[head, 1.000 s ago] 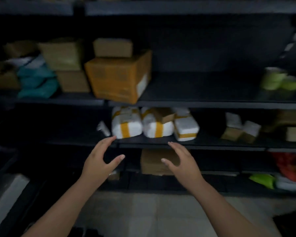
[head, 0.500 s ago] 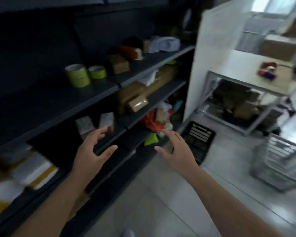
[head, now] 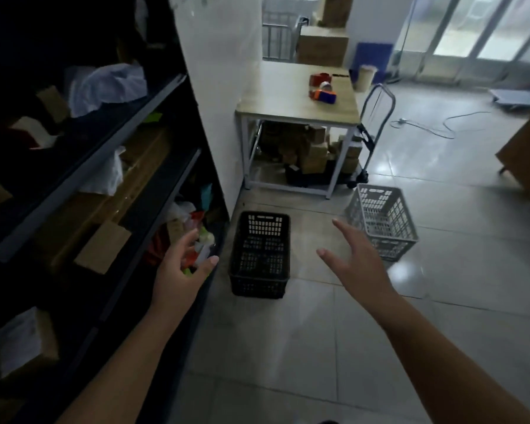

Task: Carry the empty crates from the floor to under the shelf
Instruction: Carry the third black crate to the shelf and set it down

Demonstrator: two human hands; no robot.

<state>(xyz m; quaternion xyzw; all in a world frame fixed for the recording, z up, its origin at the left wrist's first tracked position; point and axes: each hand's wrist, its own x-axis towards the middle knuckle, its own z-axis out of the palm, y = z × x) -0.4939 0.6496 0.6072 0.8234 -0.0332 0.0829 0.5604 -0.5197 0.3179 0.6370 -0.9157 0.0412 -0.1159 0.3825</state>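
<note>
The dark shelf point(head: 89, 166) occupied the left side. A table point(head: 288, 99) stood at far centre. On the tiled floor point(head: 288, 347), a black crate point(head: 259, 255) sat empty just beside the shelf; a grey crate point(head: 383, 221) sat empty to its right, near the table. The left hand point(head: 178, 270) and right hand point(head: 355, 264) were extended with fingers spread, holding nothing.

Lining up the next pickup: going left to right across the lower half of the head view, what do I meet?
From the left: dark shelving → left hand → black crate → right hand, overlapping the next crate's left edge → grey crate.
</note>
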